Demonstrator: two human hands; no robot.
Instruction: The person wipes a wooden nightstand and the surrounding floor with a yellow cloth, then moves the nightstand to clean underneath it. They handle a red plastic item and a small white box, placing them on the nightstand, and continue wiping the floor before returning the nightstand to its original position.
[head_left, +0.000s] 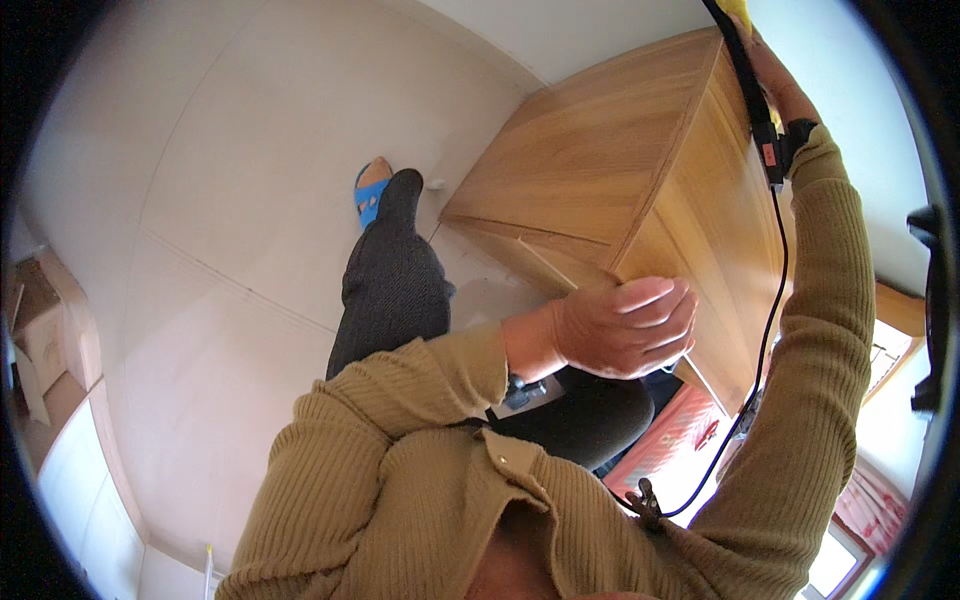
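My left hand [630, 325] is closed in front of the near corner of a wooden cabinet [590, 140], its fingers curled inward. What they hold, if anything, is hidden. Stretched up to the far right, my right hand [775, 75] lies against a yellow cloth [737, 10], which also shows beside the palm. The upper picture edge and a black strap [742, 70] partly cover that hand, and its fingertips are out of sight. A pale panel edge [550, 265] juts out along the cabinet's near side, beside my left wrist.
A black cable [782, 270] runs from a small box by my right wrist to a clip [648, 500] on my top. My foot in a blue sandal [370, 195] stands on the pale tiled floor [230, 200]. Shelving [45, 340] is at far left; a pink item [670, 440] lies beside my knee.
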